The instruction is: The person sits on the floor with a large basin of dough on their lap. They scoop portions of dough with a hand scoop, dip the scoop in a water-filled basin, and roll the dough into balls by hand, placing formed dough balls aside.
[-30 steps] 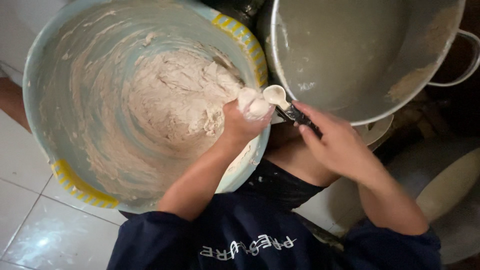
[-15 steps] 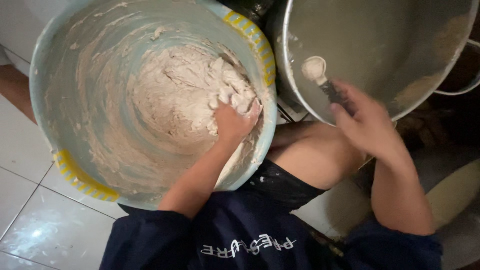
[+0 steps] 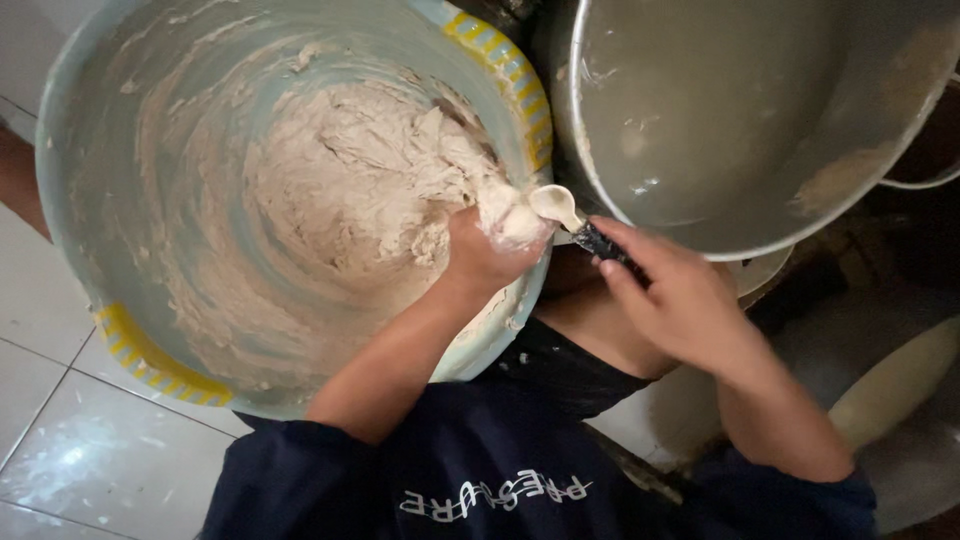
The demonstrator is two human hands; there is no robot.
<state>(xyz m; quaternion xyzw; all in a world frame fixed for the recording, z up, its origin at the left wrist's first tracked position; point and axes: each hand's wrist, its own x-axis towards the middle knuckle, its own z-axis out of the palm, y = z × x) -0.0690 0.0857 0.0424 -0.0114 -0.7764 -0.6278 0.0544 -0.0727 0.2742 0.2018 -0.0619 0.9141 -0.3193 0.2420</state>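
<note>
A large pale blue bowl [image 3: 150, 360] with yellow striped rim patches holds a mass of sticky beige dough [image 3: 350, 190]. My left hand [image 3: 478, 258] is at the bowl's near right rim, fingers closed on a lump of dough [image 3: 512, 222] and coated with it. My right hand [image 3: 680, 300] grips the dark handle of a pale spoon [image 3: 556, 204]. The spoon's bowl touches the dough lump on my left fingers, right over the gap between the two vessels.
A big metal pot [image 3: 720, 110] with smears of dough inside stands to the right, touching the blue bowl. White floor tiles [image 3: 80, 450] lie at the lower left. A pale rounded object [image 3: 890, 385] sits at the right edge.
My left hand lifted from the dough mass to the rim with a lump. My right hand brought the spoon back from over the metal pot to that lump.
</note>
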